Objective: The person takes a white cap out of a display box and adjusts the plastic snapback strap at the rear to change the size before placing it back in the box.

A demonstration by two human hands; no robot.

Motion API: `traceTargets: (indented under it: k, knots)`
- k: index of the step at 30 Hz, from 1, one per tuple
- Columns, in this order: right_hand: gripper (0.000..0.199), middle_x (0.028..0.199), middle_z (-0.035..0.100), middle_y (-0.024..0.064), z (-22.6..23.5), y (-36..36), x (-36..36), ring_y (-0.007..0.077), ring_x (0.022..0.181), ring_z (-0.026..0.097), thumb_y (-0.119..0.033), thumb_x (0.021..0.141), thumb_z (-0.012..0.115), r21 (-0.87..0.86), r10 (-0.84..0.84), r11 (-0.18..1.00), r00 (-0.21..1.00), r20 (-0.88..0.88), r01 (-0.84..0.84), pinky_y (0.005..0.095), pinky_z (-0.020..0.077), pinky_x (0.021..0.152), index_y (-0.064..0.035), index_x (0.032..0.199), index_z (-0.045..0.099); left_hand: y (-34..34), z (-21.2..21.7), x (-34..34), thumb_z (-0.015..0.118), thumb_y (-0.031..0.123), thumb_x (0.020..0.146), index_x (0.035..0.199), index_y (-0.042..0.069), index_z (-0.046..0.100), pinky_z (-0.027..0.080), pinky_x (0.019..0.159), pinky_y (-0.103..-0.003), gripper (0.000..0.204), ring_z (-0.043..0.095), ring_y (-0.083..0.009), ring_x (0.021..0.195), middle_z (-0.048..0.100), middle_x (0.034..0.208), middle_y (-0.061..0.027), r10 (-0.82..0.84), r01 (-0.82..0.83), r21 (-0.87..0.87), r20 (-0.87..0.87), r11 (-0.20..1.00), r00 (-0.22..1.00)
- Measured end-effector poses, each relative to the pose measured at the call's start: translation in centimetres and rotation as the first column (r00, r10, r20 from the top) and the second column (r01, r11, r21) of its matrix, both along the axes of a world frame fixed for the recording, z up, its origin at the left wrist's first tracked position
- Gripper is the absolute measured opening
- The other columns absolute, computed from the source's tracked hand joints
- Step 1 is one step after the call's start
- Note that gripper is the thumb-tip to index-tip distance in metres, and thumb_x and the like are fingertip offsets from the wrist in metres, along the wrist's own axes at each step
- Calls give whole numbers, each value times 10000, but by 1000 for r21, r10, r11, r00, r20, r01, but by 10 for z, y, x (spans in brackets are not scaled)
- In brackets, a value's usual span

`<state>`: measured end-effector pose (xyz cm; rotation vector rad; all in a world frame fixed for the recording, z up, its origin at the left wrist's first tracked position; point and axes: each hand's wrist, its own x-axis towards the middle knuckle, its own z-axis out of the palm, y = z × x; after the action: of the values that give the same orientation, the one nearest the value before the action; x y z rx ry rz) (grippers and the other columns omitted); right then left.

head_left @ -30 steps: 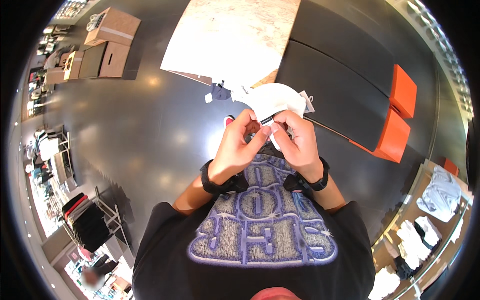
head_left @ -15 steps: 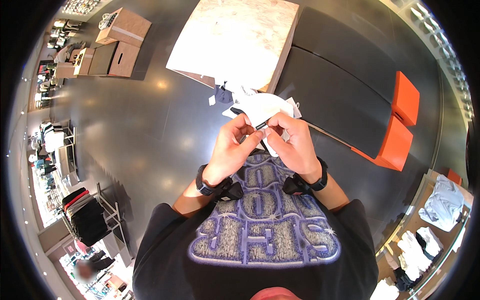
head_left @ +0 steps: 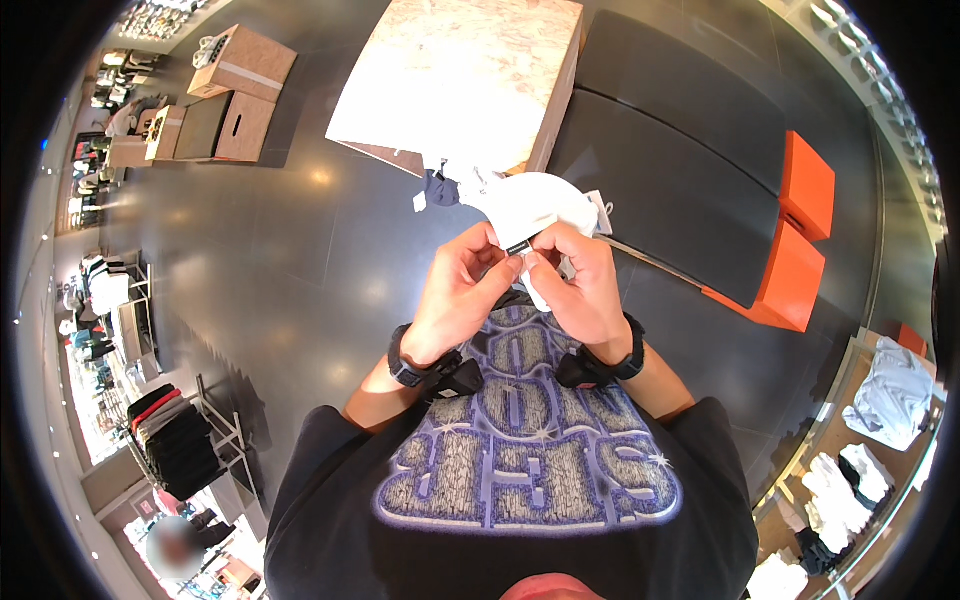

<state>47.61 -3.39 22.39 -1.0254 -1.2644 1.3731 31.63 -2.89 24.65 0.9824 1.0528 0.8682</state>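
We have both grips pinching between thumb and forefinger: the left hand (head_left: 462, 282) and the right hand (head_left: 582, 282) meet at the small black label (head_left: 519, 248) on the white fabric item (head_left: 545, 203), held up in front of the printed black shirt (head_left: 520, 460), near the edge of the wooden table (head_left: 545, 60). To handle this well, we should pinch lightly at either side of the label, draw the cloth just taut enough to lie flat, and move the thumbs off its face without tugging the stitching. We would also let the pale hanging tag (head_left: 603, 212) swing free at the right. Our fingers cover part of the label, and the item's underside is hidden. Glare washes out its folds, so we cannot tell its full shape, nor whether the dark navy piece (head_left: 440, 190) beside it is attached.
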Motion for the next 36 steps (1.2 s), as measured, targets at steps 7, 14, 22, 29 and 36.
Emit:
traceTargets:
  k: [7, 14, 22, 29, 36]
  knots:
    - [124, 730, 552, 50, 4, -1, 6, 85, 603, 545, -43, 885, 574, -116, 97, 988, 993, -65, -104, 238, 413, 525, 40, 801, 540, -1, 0, 0, 581, 22, 925, 979, -9, 552, 481, 694, -232, 69, 610, -86, 770, 633, 880, -39, 34, -34, 14, 59, 999, 998]
    - [99, 712, 561, 82, -2, -4, 2, 121, 600, 559, -42, 869, 566, -6, 27, 1000, 994, 103, -26, 270, 421, 530, 48, 829, 579, -4, -4, -2, 581, -2, 898, 920, 18, 533, 471, 698, -228, 57, 594, -76, 782, 601, 838, -15, -5, 12, 101, -64, 995, 998]
    - [121, 679, 561, 116, 5, 1, 6, 167, 557, 544, -62, 826, 600, -2, 40, 999, 974, 222, -40, 301, 414, 520, 47, 773, 603, -2, -5, -5, 606, 0, 876, 919, 22, 536, 444, 682, -221, 85, 540, -60, 769, 568, 833, 13, -59, 82, 142, -164, 986, 985]
    - [109, 654, 539, 109, -2, -2, 2, 181, 551, 543, -64, 793, 634, 89, -28, 996, 963, 268, 5, 304, 422, 524, 34, 771, 592, -2, -8, -9, 597, -6, 885, 1065, 9, 583, 445, 871, -271, 181, 573, -93, 966, 617, 990, -16, -88, 103, 91, -153, 991, 984]
    - [95, 699, 543, 119, -5, -3, 3, 200, 587, 553, -61, 824, 617, 41, -48, 998, 965, 257, 39, 309, 428, 552, 29, 833, 589, 1, -7, -6, 634, 25, 877, 930, 3, 547, 454, 718, -227, 104, 553, -64, 786, 581, 828, -3, -47, 74, 114, -220, 991, 974]
